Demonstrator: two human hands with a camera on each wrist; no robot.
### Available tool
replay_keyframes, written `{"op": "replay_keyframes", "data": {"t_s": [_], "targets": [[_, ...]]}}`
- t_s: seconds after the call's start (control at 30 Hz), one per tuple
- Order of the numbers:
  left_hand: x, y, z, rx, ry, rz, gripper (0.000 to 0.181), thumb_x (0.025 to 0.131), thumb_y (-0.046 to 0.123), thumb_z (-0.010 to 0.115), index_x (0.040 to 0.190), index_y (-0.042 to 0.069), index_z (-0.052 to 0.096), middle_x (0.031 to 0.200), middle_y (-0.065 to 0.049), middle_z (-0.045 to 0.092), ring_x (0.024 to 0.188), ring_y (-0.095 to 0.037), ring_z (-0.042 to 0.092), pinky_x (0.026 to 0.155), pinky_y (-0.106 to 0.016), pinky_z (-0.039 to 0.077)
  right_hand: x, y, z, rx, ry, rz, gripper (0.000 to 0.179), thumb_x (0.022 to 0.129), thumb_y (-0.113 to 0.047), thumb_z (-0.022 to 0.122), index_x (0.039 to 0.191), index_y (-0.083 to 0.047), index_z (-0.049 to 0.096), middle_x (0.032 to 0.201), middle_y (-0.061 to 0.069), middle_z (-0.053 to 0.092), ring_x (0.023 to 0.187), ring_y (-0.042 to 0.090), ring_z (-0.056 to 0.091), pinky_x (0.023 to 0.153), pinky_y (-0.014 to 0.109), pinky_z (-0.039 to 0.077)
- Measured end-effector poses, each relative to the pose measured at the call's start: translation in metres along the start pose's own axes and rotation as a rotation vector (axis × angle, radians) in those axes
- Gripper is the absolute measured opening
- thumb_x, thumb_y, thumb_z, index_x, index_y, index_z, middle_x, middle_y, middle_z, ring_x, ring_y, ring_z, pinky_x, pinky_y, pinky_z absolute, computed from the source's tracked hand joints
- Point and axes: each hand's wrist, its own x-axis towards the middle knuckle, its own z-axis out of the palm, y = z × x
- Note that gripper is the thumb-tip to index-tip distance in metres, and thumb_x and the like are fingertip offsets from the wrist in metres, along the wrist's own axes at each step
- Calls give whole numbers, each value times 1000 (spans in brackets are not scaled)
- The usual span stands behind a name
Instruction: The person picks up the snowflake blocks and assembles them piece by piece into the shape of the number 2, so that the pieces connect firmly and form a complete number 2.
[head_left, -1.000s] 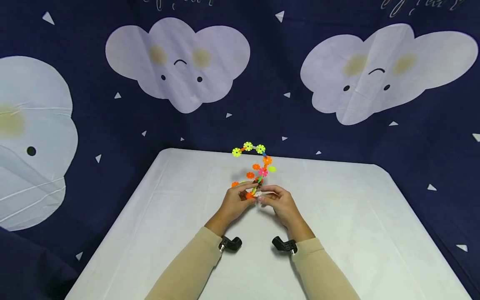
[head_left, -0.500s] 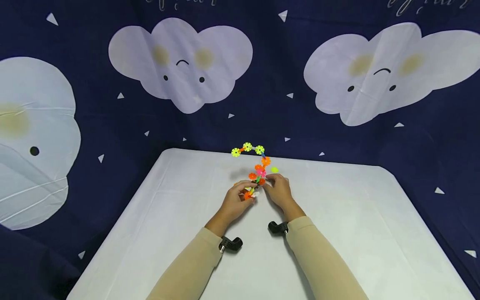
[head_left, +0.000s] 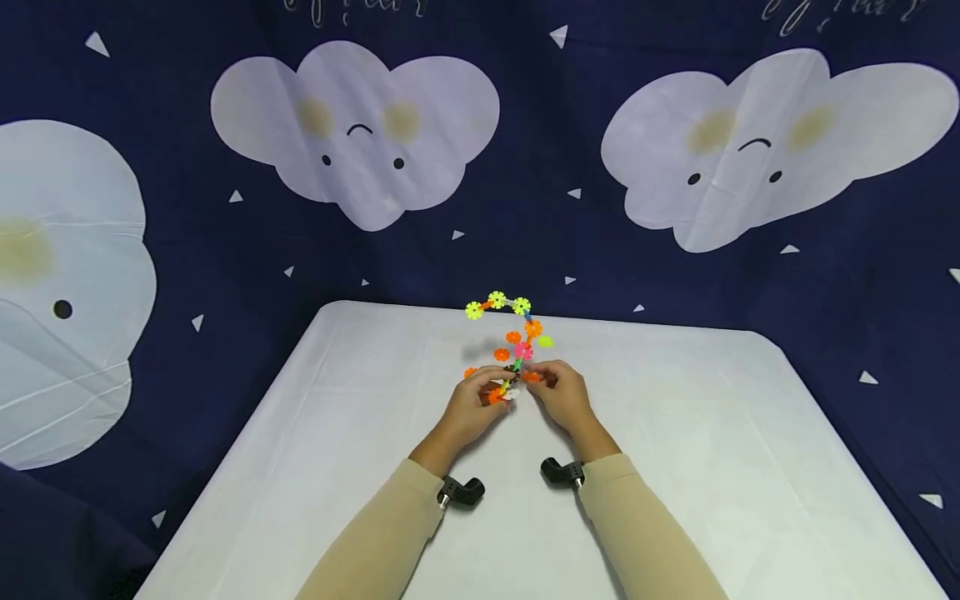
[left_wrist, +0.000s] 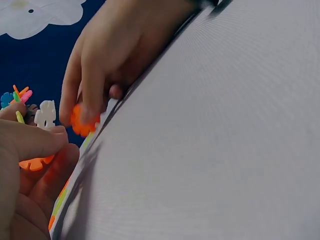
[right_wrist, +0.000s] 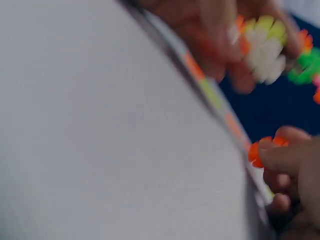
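My left hand grips the lower end of a chain of interlocking plastic flower discs. A white disc and an orange one show at its fingers in the left wrist view. Above it the chain runs through a pink disc and an orange disc to several yellow discs curving left. Close by on the right, my right hand pinches a single orange disc between thumb and fingers, apart from the chain. The left fingers hide part of the lower chain.
Loose discs lie on the white table beyond the hands: orange ones to the left and a yellow one to the right. A dark blue cloth with printed clouds hangs behind the table's far edge.
My right hand left the lower chain, reached forward to a loose orange disc, and has drawn back slightly with it. The left hand has stayed on the chain.
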Motion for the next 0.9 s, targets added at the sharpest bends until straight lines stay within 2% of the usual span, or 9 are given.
{"op": "replay_keyframes", "data": {"t_s": [0.1, 0.27, 0.33, 0.43, 0.6, 0.77, 0.9], "targets": [[1, 2, 0, 22, -19, 23, 48, 86, -12, 81, 129, 10, 74, 137, -3, 65, 108, -21, 64, 86, -32, 59, -16, -3, -7, 148, 38, 45, 21, 92, -1, 82, 113, -4, 80, 97, 6, 74, 84, 19, 66, 75, 28, 55], [1, 3, 0, 81, -16, 41, 47, 86, -10, 83, 128, 10, 75, 136, -3, 66, 90, -16, 64, 79, -28, 58, -27, -8, -10, 461, 5, 99, 21, 92, 8, 77, 113, 5, 77, 100, 15, 74, 84, 22, 70, 74, 29, 61], [0, 3, 1, 102, -9, 42, 47, 85, -8, 84, 127, 10, 75, 135, -2, 67, 85, -14, 62, 76, -27, 57, -30, -8, -10, 527, -2, 118, 21, 92, 10, 76, 113, 8, 75, 100, 17, 73, 83, 21, 70, 73, 29, 61], [-2, 2, 2, 104, -11, 36, 46, 85, -7, 85, 127, 10, 76, 134, -1, 68, 81, -13, 61, 72, -26, 56, -34, -7, -11, 562, 4, 138, 19, 92, 11, 75, 111, 10, 75, 98, 18, 72, 80, 20, 68, 71, 28, 61], [-3, 1, 3, 77, -19, 33, 46, 85, -8, 85, 127, 9, 76, 134, -1, 68, 83, -14, 62, 73, -27, 57, -38, -12, -13, 584, -36, 119, 20, 92, 12, 74, 113, 13, 73, 99, 21, 72, 80, 18, 66, 71, 28, 59], [-2, 1, 3, 25, -13, 45, 45, 85, -7, 85, 125, 9, 76, 133, -3, 69, 86, -22, 65, 72, -26, 55, -39, -13, -14, 572, -84, 91, 21, 93, 11, 73, 114, 14, 72, 105, 24, 72, 84, 18, 66, 73, 27, 58], [-2, 1, 2, 35, -30, 31, 43, 85, -5, 86, 124, 10, 77, 131, -2, 70, 87, -19, 64, 73, -26, 56, -39, -9, -12, 545, -94, 78, 21, 94, 8, 76, 114, 12, 73, 107, 24, 73, 84, 17, 66, 73, 26, 58]]}}
